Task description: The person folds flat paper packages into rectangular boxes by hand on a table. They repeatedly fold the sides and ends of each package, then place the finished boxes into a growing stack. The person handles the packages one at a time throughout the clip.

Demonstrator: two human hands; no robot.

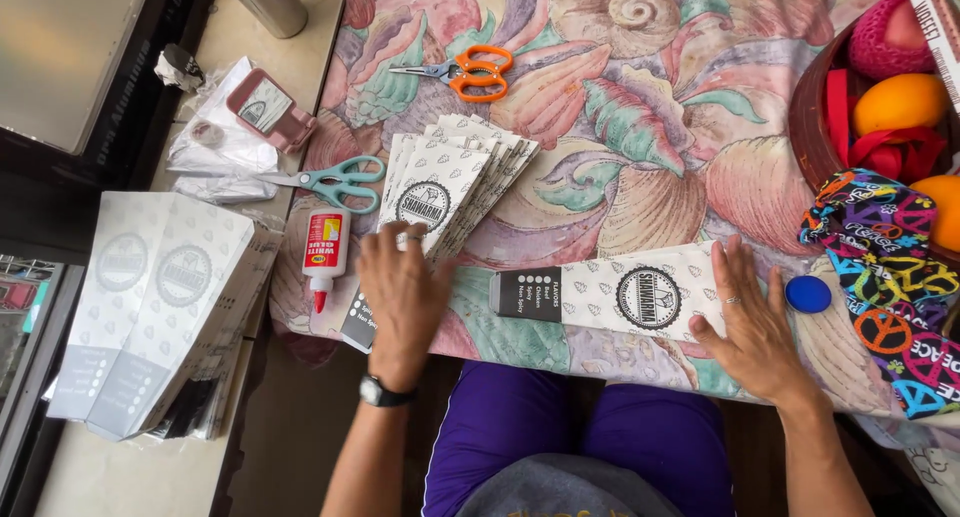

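Paper sleeve [620,295] part-hidden under flat right hand [752,322], left hand [402,295] flat on stack [440,182], no grip

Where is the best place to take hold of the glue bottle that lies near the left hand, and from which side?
Probably the middle of the glue bottle, from above, with the grip across its narrow width. It lies flat on the cloth, red tip toward the person, so its two long sides are free. The left hand is just beside it; the teal scissors lie close to its far end.

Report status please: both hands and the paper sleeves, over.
Left hand flat on fanned sleeve stack. Right hand pressing single sleeve flat. Glue bottle and blue cap beside, nothing blocking.
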